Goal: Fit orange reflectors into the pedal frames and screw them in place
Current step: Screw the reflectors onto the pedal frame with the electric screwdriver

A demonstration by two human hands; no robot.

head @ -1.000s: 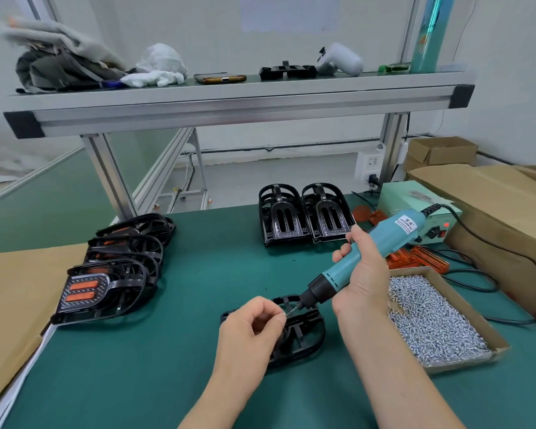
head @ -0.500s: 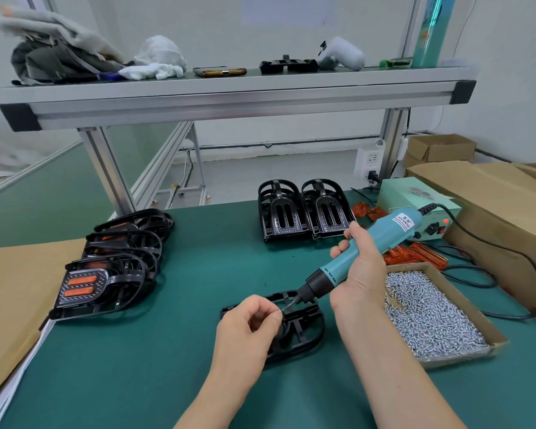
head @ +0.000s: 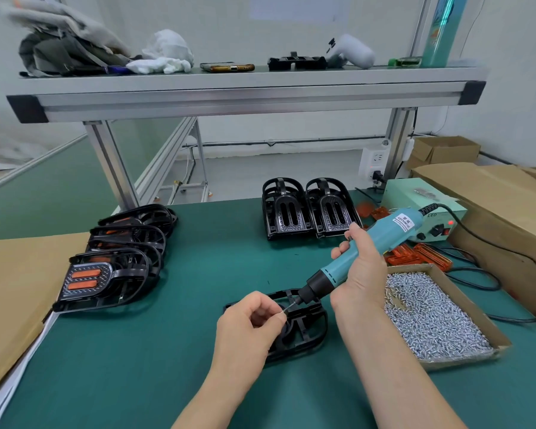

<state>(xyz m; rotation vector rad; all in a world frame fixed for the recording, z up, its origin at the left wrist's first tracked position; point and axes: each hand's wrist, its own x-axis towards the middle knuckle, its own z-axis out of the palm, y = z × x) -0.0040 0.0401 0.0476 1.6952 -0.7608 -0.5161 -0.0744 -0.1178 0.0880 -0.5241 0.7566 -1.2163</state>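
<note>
Head view
Surface: a green mat point(head: 167, 351) covers the bench, with a sheet of brown cardboard point(head: 10, 289) along its left edge.
Room: pale walls; an aluminium shelf point(head: 245, 88) spans the bench on slanted posts and carries cloths, a phone, a black part and a white tool.
Right side: a cardboard tray of screws point(head: 430, 317) is just beside the right forearm. Loose orange reflectors point(head: 415, 255) lie behind the tray, a pale green power box point(head: 421, 199) behind those, and brown cartons point(head: 492, 196) at the far edge.
Finished pedals: a leaning row point(head: 115, 264) at the left, the front one showing two orange strips.
Bare frames: two black frames point(head: 307, 212) stand side by side at the back.
Pedal frame point(head: 304, 329): lies flat on the mat, near the middle, between the two hands and partly under the left one.
Right hand point(head: 359, 274): wrapped round the body of the teal electric screwdriver point(head: 369, 246), which slants down to the left over the frame.
Left hand point(head: 248, 323): fingers curled, thumb and forefinger pinching the tip of the bit point(head: 288, 308); whether a screw is between them is too small to tell.
Change: over the last second the hands, the screwdriver and the frame have kept almost the same places. The view itself has shifted slightly.
</note>
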